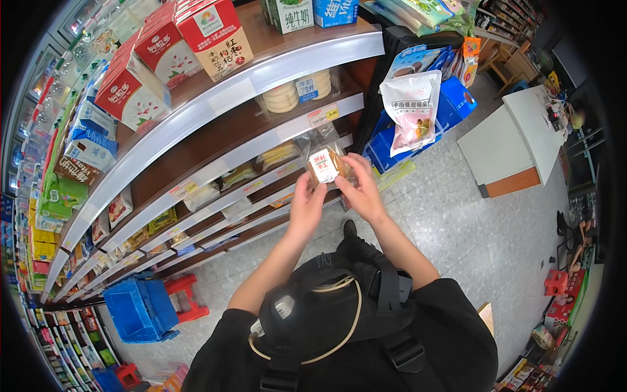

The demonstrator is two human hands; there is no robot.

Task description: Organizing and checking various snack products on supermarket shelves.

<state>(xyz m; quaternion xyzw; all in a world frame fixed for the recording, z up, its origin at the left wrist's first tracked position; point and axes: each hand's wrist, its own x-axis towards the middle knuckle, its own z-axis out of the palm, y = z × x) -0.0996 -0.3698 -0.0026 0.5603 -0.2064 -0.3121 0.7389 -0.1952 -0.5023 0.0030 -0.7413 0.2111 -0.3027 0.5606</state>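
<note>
Between both hands is a small brown baked good in a clear plastic packet with a white label bearing red writing. My left hand grips its near left side, thumb at the lower edge. My right hand grips the right side, with the thumb on the near edge and the fingers partly hidden behind. The packet is held up in front of the store shelf edge. Above it on a shelf sit round pale flatbreads in clear wrap.
Red drink cartons stand on the top shelf. Hanging snack bags, one pink and white, are at the shelf's right end. A blue plastic crate and a red stool stand on the floor at left. A white counter is at right.
</note>
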